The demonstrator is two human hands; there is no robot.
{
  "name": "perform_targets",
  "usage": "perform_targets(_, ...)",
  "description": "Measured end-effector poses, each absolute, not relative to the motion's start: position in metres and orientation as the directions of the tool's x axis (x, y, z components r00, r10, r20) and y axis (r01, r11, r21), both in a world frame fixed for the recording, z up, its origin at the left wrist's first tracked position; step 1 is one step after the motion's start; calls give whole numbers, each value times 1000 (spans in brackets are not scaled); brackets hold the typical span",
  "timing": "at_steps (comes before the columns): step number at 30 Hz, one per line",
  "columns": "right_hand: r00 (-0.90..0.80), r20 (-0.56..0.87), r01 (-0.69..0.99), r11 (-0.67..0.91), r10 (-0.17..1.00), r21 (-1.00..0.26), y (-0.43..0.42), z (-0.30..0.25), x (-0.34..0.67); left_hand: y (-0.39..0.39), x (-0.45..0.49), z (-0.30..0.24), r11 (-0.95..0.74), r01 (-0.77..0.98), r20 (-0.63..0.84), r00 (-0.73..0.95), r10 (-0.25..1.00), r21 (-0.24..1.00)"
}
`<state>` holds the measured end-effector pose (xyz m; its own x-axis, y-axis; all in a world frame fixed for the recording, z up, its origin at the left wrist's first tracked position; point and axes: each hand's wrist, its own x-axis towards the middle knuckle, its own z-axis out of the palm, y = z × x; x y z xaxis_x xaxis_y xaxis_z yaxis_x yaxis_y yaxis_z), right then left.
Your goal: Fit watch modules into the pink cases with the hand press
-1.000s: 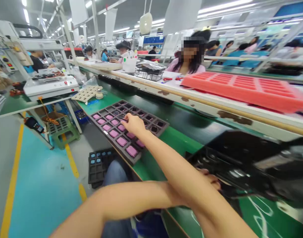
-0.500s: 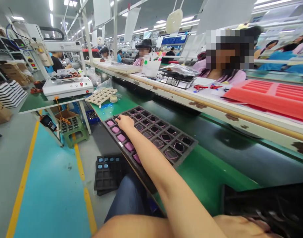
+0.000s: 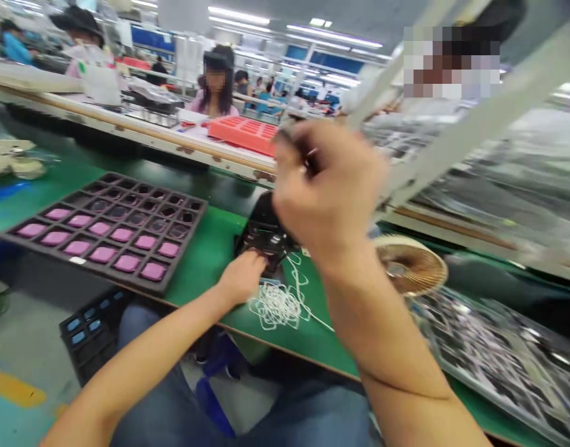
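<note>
My right hand [image 3: 329,189] is raised in mid air, blurred, with its fingers pinched round a small dark part [image 3: 308,158] that I cannot name. My left hand [image 3: 242,276] rests on the green bench against a black fixture [image 3: 264,233], fingers curled on its near edge. To the left lies a dark compartment tray [image 3: 28,243] with several pink pieces [image 3: 122,234] in its near rows. A tangle of white cord [image 3: 278,304] lies just right of my left hand.
A small round fan [image 3: 408,266] sits right of the fixture. A grey tray of dark parts [image 3: 499,360] fills the right. A red tray [image 3: 243,133] lies on the far bench, where other people sit. A black tray [image 3: 87,329] lies on the floor.
My right hand left the pink-piece tray and swung up and right, now pinching a small part. The view turned right, showing my left hand on the black fixture.
</note>
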<state>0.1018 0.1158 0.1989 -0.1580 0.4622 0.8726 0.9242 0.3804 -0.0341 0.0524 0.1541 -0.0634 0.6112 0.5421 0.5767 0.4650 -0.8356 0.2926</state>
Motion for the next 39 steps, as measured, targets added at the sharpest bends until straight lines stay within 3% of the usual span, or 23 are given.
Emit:
perform_targets(2, 25, 929, 986, 145, 370, -85, 124, 225, 161, 158, 55, -72, -830, 445, 583, 594, 554, 336)
perform_targets(4, 142, 895, 987, 14, 424, -163, 149, 238, 207, 157, 49, -71, -813, 452, 586, 567, 579, 367)
perform_targets(7, 22, 819, 965, 202, 573, -168, 190, 234, 239, 144, 30, -66, -783, 481, 584, 527, 617, 394)
perform_targets(9, -109, 829, 900, 408, 549, -152, 198, 221, 240, 130, 17, -65, -755, 514, 577, 496, 649, 407)
perform_targets(11, -127, 878, 850, 506, 462, -143, 186, 202, 233, 113, 6, -69, -710, 565, 565, 449, 692, 421)
perform_targets(14, -86, 939, 832, 542, 333, -116, 145, 163, 221, 82, -3, -79, -619, 656, 537, 364, 761, 432)
perform_targets(16, -98, 944, 813, 572, 314, -106, 118, 133, 216, 62, -3, -85, -577, 695, 517, 336, 788, 429)
perform_targets(23, -99, 868, 774, 586, 486, -240, 93, 75, 216, 26, 27, -85, -540, 755, 432, 373, 821, 373)
perform_targets(26, 48, 849, 798, 491, 526, -350, 78, 65, 233, 21, 49, -80, -571, 724, 441, 399, 804, 387)
perform_targets(29, 213, 707, 860, 215, 674, -463, 48, 33, 262, 17, 78, -76, -644, 671, 443, 483, 755, 367)
perform_targets(31, 225, 486, 921, -22, 845, -389, 25, 5, 283, 15, 97, -73, -686, 637, 428, 543, 723, 352)
perform_targets(33, 231, 262, 952, -162, 937, -261, 5, -20, 300, 15, 111, -71, -689, 636, 391, 570, 723, 347)
perform_targets(35, 224, 150, 960, -191, 963, -204, -9, -35, 312, 16, 119, -70, -668, 666, 342, 575, 743, 333)
perform_targets(39, 162, 56, 973, -150, 985, -175, -21, -40, 325, 16, 119, -72, -659, 699, 299, 590, 750, 276)
